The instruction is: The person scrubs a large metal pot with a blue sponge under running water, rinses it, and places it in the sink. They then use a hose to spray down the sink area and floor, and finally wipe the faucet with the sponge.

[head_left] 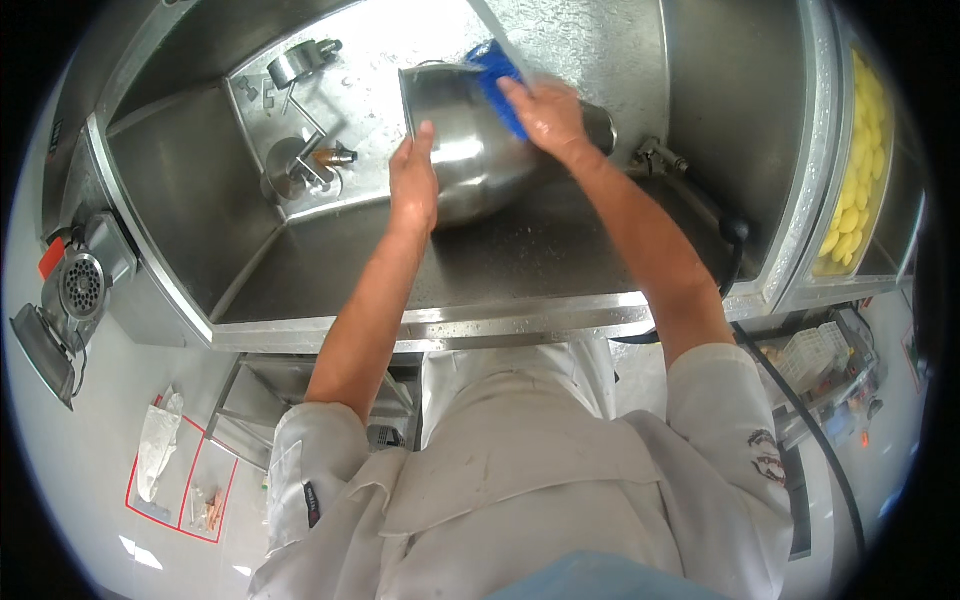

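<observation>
A large stainless-steel bowl [480, 161] lies on its side in the sink, its mouth facing left. My left hand [415, 180] grips the rim, with the thumb laid along the outside. My right hand [551, 116] presses a blue cloth or scrubbing pad [501, 88] against the bowl's upper outer side; the hand is slightly blurred. A pale streak [499, 30], either a water stream or a spout, comes down from the top edge to the right hand. The bowl's inside is hidden from me.
Metal machine parts [296, 66] and a round piece [292, 169] lie at the sink's left. A tap fitting [660, 156] with a black-handled hose stands right. Beyond the sink wall [731, 112] is a tub of yellow peeled potatoes [859, 172]. A meat grinder [82, 285] stands left.
</observation>
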`<state>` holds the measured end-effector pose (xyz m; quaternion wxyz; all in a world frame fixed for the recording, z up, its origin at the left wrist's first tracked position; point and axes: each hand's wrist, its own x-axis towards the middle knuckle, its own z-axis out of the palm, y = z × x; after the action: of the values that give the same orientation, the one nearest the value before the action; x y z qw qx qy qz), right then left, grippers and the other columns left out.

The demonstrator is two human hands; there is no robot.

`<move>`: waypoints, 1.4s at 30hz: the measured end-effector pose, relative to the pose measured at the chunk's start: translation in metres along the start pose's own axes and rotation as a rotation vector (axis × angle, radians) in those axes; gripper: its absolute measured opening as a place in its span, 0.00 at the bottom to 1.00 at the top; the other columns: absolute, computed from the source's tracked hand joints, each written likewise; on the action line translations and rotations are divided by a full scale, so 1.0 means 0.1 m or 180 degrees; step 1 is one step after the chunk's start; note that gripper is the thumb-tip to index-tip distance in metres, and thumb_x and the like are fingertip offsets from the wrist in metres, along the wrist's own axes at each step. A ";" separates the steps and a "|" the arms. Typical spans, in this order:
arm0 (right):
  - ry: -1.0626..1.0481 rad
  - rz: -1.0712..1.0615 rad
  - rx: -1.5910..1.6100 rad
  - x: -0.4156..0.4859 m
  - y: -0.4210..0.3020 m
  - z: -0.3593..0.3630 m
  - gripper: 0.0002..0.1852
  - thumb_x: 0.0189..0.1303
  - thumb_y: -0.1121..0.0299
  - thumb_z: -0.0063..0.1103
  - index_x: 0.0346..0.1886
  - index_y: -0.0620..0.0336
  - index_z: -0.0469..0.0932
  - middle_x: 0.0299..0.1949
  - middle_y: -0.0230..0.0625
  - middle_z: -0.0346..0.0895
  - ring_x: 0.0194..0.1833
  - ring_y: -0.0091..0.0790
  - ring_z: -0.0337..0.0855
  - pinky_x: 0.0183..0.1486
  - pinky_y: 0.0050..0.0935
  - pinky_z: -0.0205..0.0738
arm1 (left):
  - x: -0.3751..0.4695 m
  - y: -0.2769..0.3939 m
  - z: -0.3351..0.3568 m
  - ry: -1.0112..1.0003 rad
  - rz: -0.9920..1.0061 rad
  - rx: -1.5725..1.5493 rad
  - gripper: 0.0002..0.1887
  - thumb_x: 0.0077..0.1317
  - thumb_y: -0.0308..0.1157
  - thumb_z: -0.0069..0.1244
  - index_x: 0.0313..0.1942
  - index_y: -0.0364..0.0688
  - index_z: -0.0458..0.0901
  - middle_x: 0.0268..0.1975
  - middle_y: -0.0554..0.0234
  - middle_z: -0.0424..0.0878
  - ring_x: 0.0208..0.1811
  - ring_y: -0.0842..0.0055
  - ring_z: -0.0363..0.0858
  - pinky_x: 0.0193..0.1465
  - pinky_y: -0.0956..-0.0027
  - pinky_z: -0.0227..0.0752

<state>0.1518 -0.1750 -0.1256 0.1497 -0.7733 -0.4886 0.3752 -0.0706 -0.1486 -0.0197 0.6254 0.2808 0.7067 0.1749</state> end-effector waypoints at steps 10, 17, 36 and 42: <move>0.0372 -0.0277 -0.0353 -0.42 -0.40 -0.07 0.32 0.79 0.42 0.51 0.64 0.63 0.80 0.66 0.51 0.81 0.68 0.59 0.76 0.73 0.57 0.64 | 1.07 0.40 0.20 -0.0887 -0.0862 -0.1308 0.38 0.80 0.56 0.55 0.74 0.33 0.73 0.71 0.44 0.80 0.70 0.59 0.79 0.76 0.54 0.71; -0.0125 0.0041 -0.0300 -0.06 -0.02 -0.10 0.27 0.79 0.42 0.51 0.56 0.53 0.88 0.53 0.45 0.91 0.58 0.50 0.88 0.65 0.49 0.75 | 0.05 -0.10 -0.30 -0.0382 0.0002 0.0611 0.49 0.78 0.66 0.51 0.77 0.27 0.68 0.78 0.42 0.73 0.78 0.57 0.70 0.83 0.56 0.59; 0.0365 -0.1377 0.0076 0.01 -1.06 0.27 0.21 0.76 0.56 0.50 0.63 0.54 0.83 0.67 0.40 0.82 0.71 0.48 0.74 0.73 0.53 0.61 | 0.19 -0.07 0.08 0.0162 0.1208 0.0761 0.40 0.77 0.66 0.54 0.44 0.26 0.86 0.29 0.50 0.85 0.35 0.71 0.79 0.42 0.60 0.79; -0.1754 -0.0231 -0.0209 1.27 -0.90 0.38 0.26 0.74 0.49 0.46 0.59 0.55 0.86 0.51 0.49 0.91 0.54 0.53 0.91 0.61 0.46 0.81 | -0.05 -0.35 -0.02 -0.0295 0.1323 0.1503 0.30 0.76 0.57 0.61 0.44 0.32 0.87 0.28 0.56 0.87 0.28 0.75 0.74 0.36 0.59 0.76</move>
<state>0.0970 -0.0265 -0.1522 -0.0006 -0.6286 -0.5502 0.5497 -0.0789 -0.1785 -0.0367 0.5254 0.5643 0.6260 0.1170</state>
